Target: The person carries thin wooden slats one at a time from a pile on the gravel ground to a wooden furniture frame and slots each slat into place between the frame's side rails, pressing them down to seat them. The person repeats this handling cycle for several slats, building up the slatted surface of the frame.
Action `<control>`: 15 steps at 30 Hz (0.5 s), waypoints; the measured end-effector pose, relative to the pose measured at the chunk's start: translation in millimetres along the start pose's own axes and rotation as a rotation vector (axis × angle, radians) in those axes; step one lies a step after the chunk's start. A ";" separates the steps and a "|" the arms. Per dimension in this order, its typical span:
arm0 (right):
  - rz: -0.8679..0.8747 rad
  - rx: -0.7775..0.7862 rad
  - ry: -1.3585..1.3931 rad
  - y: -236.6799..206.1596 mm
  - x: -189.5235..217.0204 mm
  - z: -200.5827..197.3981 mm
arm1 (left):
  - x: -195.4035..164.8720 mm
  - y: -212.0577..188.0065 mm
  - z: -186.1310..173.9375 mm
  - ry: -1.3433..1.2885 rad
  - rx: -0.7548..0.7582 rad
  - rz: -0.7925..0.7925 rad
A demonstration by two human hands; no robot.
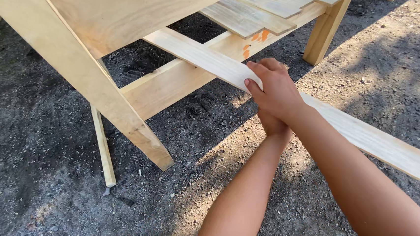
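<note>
A person's right hand (273, 90) closes over a long pale wooden slat (199, 58), fingers curled across its upper face and the thumb pressed along its near edge, the grip firmly grasping the board about midway along its visible length. The slat runs diagonally through the scene, from under the slanted panel (129, 9) at upper left, past the hand, and out toward the lower right edge of the head view, where it passes behind the right forearm. The left hand (272, 123) sits directly beneath the right one and under the slat; only its back and wrist show, so whether its grip is clenched on the board or merely pressed against its underside cannot be told. Beyond the hands stands an unfinished piece of light-wood furniture: a broad angled leg (75, 69) slopes down to the ground at left, a cross rail (173, 83) runs behind the slat, and a row of short seat slats (256, 13) lies stacked along the top, with orange marks (255, 40) on the rail below them. A square rear leg (324, 32) stands upright at upper right. A thin loose strip of wood (103, 147) lies on the dark gravelly ground (29, 169), near the foot of the angled leg. Sunlight falls in patches across the dirt and the forearms.
</note>
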State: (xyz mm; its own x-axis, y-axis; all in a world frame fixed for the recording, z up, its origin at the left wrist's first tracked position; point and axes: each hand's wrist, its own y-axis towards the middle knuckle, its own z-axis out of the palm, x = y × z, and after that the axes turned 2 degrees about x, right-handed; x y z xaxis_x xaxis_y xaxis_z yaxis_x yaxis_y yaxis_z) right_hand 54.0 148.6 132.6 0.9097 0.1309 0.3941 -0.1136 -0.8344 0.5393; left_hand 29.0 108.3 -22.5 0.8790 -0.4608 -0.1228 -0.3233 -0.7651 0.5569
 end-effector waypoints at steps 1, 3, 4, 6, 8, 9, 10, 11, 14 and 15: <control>0.001 -0.007 -0.004 -6.0 -6.3 -8.8 | 9.4 11.9 -4.6 -0.783 0.119 -0.263; 0.040 0.030 -0.027 -19.2 -18.0 -27.6 | 52.9 48.0 -17.6 -1.385 0.195 -0.588; 0.066 0.070 -0.051 -23.5 -23.9 -38.0 | 77.9 73.3 -26.3 -1.512 0.104 -0.708; 0.160 0.237 -0.079 -25.3 -34.3 -57.2 | 143.3 112.4 -49.1 -1.392 0.260 -0.885; 0.310 0.506 -0.055 -31.3 -37.3 -61.5 | 195.6 113.3 -61.0 -1.694 0.125 -0.834; 0.347 0.618 -0.053 -33.6 -37.0 -59.0 | 210.0 104.5 -65.5 -1.846 0.092 -0.785; 0.381 0.730 -0.052 -36.5 -33.9 -49.5 | 215.1 94.3 -67.7 -1.673 0.208 -0.746; 0.419 0.845 -0.051 -39.6 -31.1 -40.2 | 219.1 79.0 -69.6 -1.497 0.320 -0.708; 0.372 0.690 0.000 -39.7 -21.7 -8.7 | 208.3 34.3 -72.6 -1.204 0.536 -0.674; 0.369 0.583 0.035 -33.6 -20.1 -2.8 | 197.2 20.7 -73.1 -1.198 0.574 -0.630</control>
State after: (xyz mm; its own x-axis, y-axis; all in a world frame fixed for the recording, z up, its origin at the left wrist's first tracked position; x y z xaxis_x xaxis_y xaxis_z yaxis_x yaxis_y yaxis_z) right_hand 38.3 175.5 108.7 0.8385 -0.2076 0.5038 -0.1705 -0.9781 -0.1193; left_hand 221.3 34.5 24.9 0.2072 0.1390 -0.9684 -0.3487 -0.9144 -0.2059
